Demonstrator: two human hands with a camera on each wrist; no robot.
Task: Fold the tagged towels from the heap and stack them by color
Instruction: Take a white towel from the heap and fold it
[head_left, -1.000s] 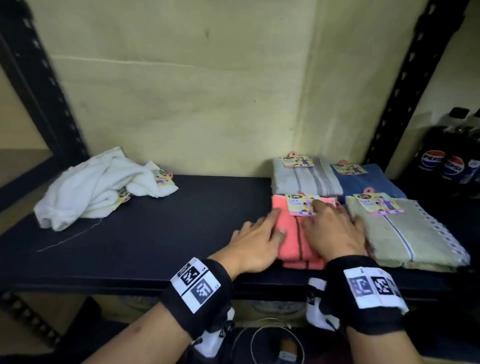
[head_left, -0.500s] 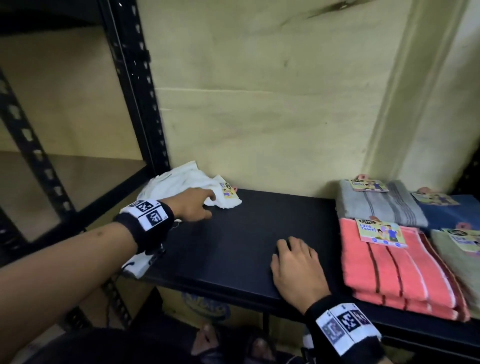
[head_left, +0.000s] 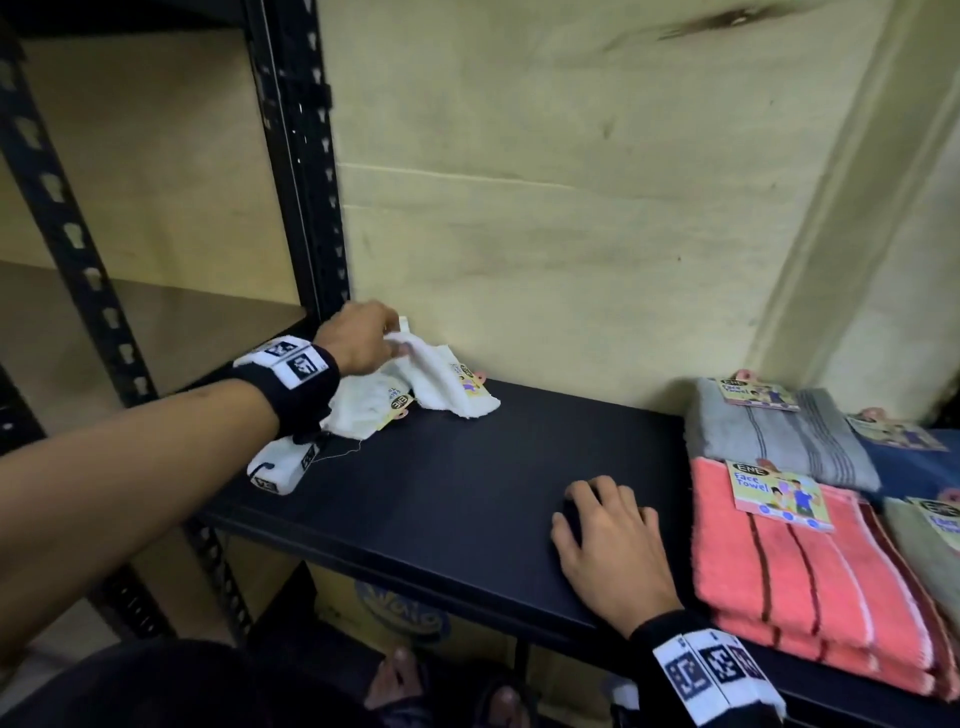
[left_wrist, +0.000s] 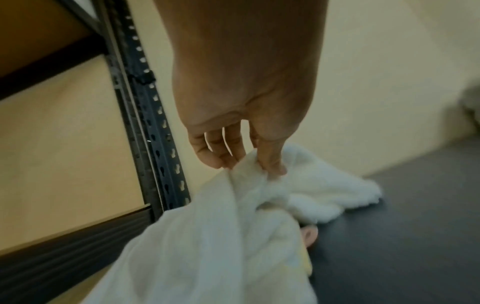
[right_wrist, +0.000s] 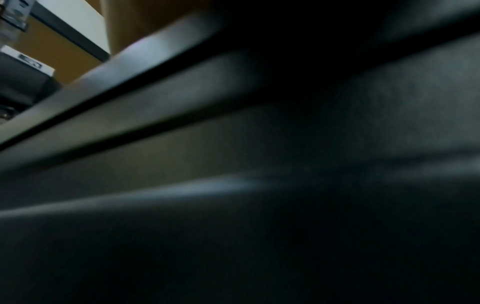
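A heap of white tagged towels (head_left: 421, 395) lies at the left end of the black shelf (head_left: 467, 478), against the wall. My left hand (head_left: 387, 343) pinches a fold of a white towel (left_wrist: 259, 185) and lifts it a little off the heap. My right hand (head_left: 608, 525) rests flat on the shelf, fingers relaxed, just left of the folded coral towels (head_left: 810, 582). Behind them lies a folded grey towel (head_left: 779, 436), with a blue towel (head_left: 909, 457) and a pale green towel (head_left: 930, 540) at the right edge. The right wrist view is dark.
A black perforated rack post (head_left: 301, 171) stands right behind the white heap. The pale yellow wall (head_left: 571, 208) closes the shelf's back. Under the shelf sit a cardboard box (head_left: 400, 618) and a person's feet (head_left: 400, 686).
My left hand left the coral stack, crossed to the white heap and has now lifted a pinched fold of it. My right hand came off the coral towels onto the bare shelf.
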